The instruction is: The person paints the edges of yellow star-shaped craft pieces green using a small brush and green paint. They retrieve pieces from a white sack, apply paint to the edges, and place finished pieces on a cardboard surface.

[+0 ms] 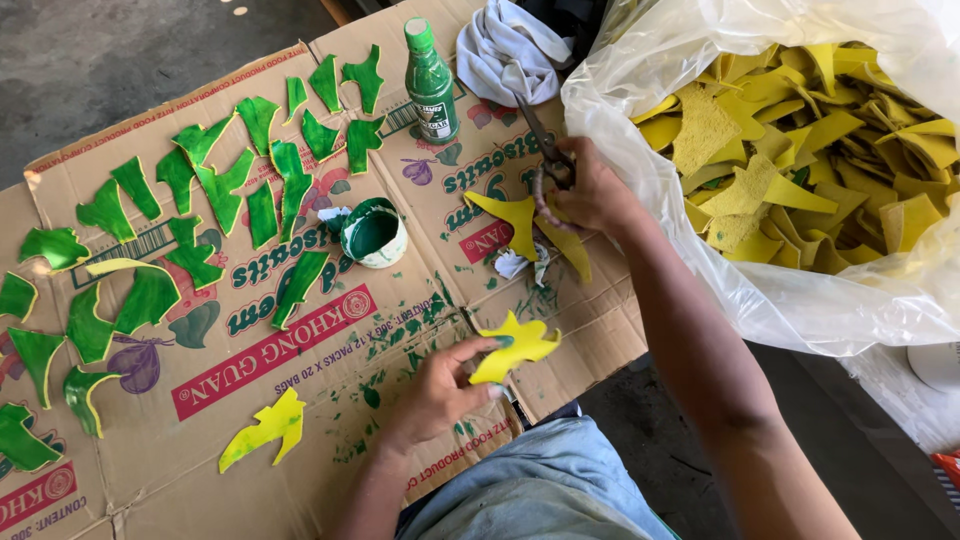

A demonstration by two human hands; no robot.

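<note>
My left hand pinches a small yellow leaf-shaped piece at the near edge of a flattened cardboard sheet. Farther up, my right hand grips scissors and touches another yellow cut piece lying on the cardboard. One more yellow piece with green smears lies to the left of my left hand.
Several green-painted leaf shapes lie spread over the cardboard's left half. A small cup of green paint and a green bottle stand mid-sheet, a white cloth behind. A clear plastic bag of yellow scraps fills the right.
</note>
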